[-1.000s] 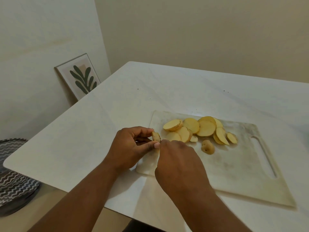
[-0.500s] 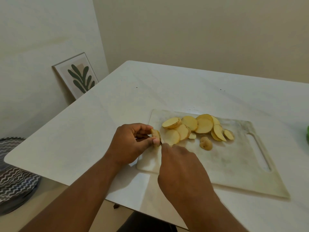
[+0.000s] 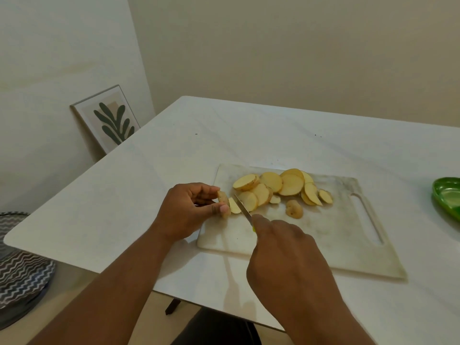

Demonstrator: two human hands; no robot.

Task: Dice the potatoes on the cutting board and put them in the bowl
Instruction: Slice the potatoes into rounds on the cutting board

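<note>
A pale cutting board [image 3: 323,235] lies on the white table. Several round potato slices [image 3: 276,186] are piled at its far left part, and a small end piece [image 3: 294,208] lies apart from them. My left hand [image 3: 185,210] pinches a small potato end [image 3: 223,199] at the board's left edge, with a fresh slice [image 3: 234,206] leaning just right of it. My right hand [image 3: 286,260] grips a small knife [image 3: 242,209]; the blade points up-left beside that slice. The green bowl [image 3: 446,199] is cut off at the right edge.
A framed leaf picture [image 3: 109,120] leans on the wall left of the table [image 3: 124,207]. A zigzag-patterned cushion [image 3: 20,272] sits low at the left. The table's near edge runs just below the board.
The knife blade, hidden behind my right hand before, now shows, with a new slice fallen off the potato end. My right hand has drawn back toward me. The green bowl has come into view.
</note>
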